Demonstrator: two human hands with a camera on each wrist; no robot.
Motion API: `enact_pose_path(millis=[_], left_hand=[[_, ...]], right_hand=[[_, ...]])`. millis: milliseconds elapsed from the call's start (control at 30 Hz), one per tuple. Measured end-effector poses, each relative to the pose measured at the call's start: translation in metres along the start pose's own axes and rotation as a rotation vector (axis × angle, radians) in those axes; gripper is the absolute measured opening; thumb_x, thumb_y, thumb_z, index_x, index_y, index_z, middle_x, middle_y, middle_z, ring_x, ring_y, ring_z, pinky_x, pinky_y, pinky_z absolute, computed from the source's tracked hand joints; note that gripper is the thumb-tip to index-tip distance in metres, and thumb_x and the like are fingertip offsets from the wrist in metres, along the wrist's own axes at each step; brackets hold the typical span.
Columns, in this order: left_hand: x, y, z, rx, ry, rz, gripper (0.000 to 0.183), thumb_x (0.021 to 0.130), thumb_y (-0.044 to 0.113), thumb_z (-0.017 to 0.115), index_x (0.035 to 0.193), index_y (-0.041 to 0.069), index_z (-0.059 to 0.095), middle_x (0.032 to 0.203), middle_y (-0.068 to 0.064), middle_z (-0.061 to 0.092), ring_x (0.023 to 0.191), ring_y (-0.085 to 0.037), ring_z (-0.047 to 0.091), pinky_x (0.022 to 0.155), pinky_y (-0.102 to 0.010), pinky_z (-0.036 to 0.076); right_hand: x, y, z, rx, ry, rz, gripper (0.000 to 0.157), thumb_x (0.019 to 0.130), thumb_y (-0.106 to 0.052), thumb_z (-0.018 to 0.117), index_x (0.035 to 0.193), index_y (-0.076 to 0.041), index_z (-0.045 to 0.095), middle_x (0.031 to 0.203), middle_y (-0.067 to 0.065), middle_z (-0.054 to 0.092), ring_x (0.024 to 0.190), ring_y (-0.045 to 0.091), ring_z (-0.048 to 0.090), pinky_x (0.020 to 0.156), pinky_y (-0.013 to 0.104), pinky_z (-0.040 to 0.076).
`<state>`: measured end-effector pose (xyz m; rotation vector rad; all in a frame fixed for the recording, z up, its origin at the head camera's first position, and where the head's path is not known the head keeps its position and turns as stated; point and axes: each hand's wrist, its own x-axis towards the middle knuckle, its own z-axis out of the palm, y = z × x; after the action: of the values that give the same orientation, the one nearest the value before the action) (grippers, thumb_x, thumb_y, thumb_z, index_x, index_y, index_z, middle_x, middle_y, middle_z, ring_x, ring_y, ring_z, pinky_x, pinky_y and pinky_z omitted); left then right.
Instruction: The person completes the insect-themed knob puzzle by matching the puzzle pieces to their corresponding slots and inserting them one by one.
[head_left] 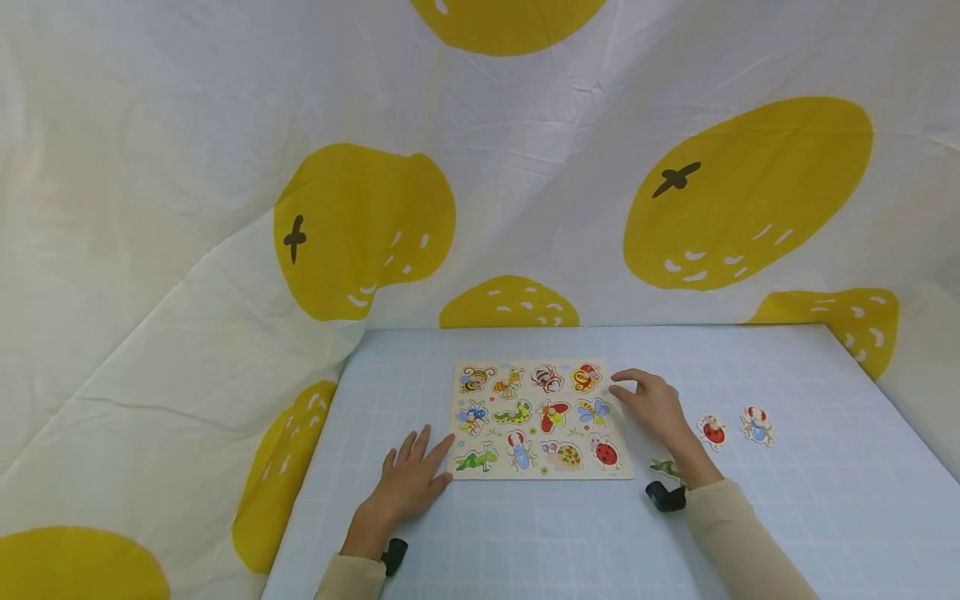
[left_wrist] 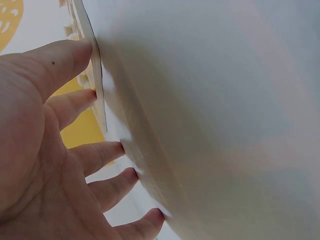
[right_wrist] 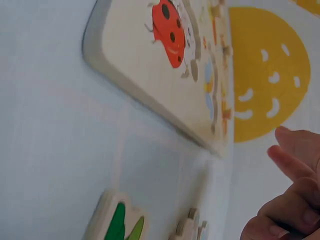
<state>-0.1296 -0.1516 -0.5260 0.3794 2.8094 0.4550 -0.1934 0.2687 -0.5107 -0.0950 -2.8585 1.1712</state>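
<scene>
A wooden insect puzzle board (head_left: 542, 423) lies flat, showing bees, a caterpillar, a ladybug and other bugs in rows. My left hand (head_left: 408, 481) is spread at its lower left corner, thumb and index fingertip at the board's edge and the other fingertips on the cloth, as the left wrist view shows. Beside the upper right edge, my right hand (head_left: 654, 406) hovers with thumb and fingers parted and nothing between them. Under the right wrist a green grasshopper piece (head_left: 664, 469) is partly hidden. Further right lie a ladybug piece (head_left: 714, 432) and a stag beetle piece (head_left: 757, 426).
A pale blue checked cloth (head_left: 540, 542) covers the table. Behind and to the left hangs a white curtain (head_left: 525, 208) with yellow fruit prints. A bit of blue shows just behind the right hand. Each wrist wears a small black camera mount.
</scene>
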Motion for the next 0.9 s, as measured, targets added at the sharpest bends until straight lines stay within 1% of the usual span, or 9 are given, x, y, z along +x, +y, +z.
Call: enact_pose_path(millis=[133,233,367,500,567,667,733,833,900], left_hand=[[0.000,0.001,0.000,0.002,-0.001,0.003,0.062,0.099,0.035,0.064,0.155,0.022,0.040,0.162,-0.019,0.024,0.147,-0.045,0.017,0.111,-0.070,0.015],[0.000,0.001,-0.001,0.005,-0.003,0.003,0.062,0.099,0.035,0.063,0.155,0.022,0.040,0.162,-0.019,0.024,0.147,-0.045,0.017,0.111,-0.070,0.015],[-0.001,0.001,-0.002,0.007,-0.009,-0.003,0.063,0.099,0.036,0.063,0.155,0.023,0.039,0.162,-0.019,0.023,0.147,-0.044,0.016,0.112,-0.070,0.015],[0.000,0.001,-0.003,0.006,-0.008,-0.007,0.063,0.099,0.036,0.063,0.155,0.023,0.039,0.162,-0.019,0.023,0.148,-0.044,0.016,0.112,-0.070,0.014],[0.000,0.001,-0.003,0.006,-0.010,-0.005,0.063,0.099,0.036,0.063,0.156,0.023,0.039,0.162,-0.019,0.023,0.148,-0.044,0.016,0.112,-0.070,0.015],[-0.001,0.001,-0.002,0.001,-0.006,0.004,0.062,0.099,0.035,0.063,0.155,0.022,0.039,0.162,-0.019,0.024,0.147,-0.045,0.017,0.111,-0.070,0.015],[-0.001,0.001,-0.002,0.000,-0.006,0.006,0.063,0.099,0.035,0.063,0.155,0.022,0.039,0.162,-0.020,0.024,0.147,-0.045,0.017,0.111,-0.070,0.015],[-0.001,0.002,-0.002,0.002,-0.005,0.005,0.063,0.099,0.035,0.063,0.155,0.022,0.039,0.162,-0.020,0.024,0.147,-0.045,0.017,0.111,-0.071,0.015],[-0.002,0.002,-0.003,0.001,-0.007,0.002,0.063,0.099,0.036,0.063,0.155,0.022,0.039,0.162,-0.019,0.023,0.147,-0.045,0.016,0.111,-0.070,0.015]], right_hand=[[-0.005,0.010,-0.012,0.062,0.020,0.045,0.040,0.096,-0.032,0.069,0.129,-0.010,0.066,0.062,0.006,0.047,0.047,0.017,0.043,0.040,0.029,0.038],[-0.007,0.019,-0.021,0.065,0.050,0.060,0.044,0.096,-0.035,0.069,0.132,-0.009,0.064,0.061,0.005,0.046,0.042,0.016,0.041,0.038,0.028,0.037],[-0.008,0.033,-0.029,0.024,0.107,0.059,0.046,0.096,-0.036,0.070,0.131,-0.007,0.064,0.060,0.003,0.044,0.044,0.014,0.038,0.040,0.028,0.034],[-0.007,0.047,-0.034,0.016,0.124,0.085,0.046,0.096,-0.036,0.069,0.131,-0.006,0.064,0.061,0.003,0.043,0.048,0.015,0.035,0.042,0.029,0.032],[-0.008,0.052,-0.035,0.005,0.119,0.110,0.046,0.097,-0.036,0.067,0.131,-0.005,0.064,0.065,0.006,0.044,0.052,0.017,0.036,0.045,0.031,0.032],[-0.010,0.060,-0.035,-0.021,0.110,0.159,0.046,0.098,-0.036,0.066,0.131,-0.005,0.064,0.078,0.011,0.054,0.061,0.020,0.041,0.050,0.032,0.033],[-0.011,0.064,-0.035,-0.031,0.106,0.188,0.045,0.098,-0.035,0.065,0.131,-0.004,0.064,0.090,0.016,0.059,0.067,0.023,0.045,0.054,0.033,0.035],[-0.012,0.069,-0.035,-0.044,0.101,0.217,0.045,0.097,-0.035,0.065,0.131,-0.004,0.065,0.099,0.019,0.062,0.072,0.025,0.049,0.056,0.033,0.038],[-0.012,0.070,-0.035,-0.050,0.093,0.232,0.046,0.097,-0.036,0.065,0.130,-0.004,0.065,0.109,0.022,0.062,0.078,0.027,0.051,0.060,0.033,0.039]])
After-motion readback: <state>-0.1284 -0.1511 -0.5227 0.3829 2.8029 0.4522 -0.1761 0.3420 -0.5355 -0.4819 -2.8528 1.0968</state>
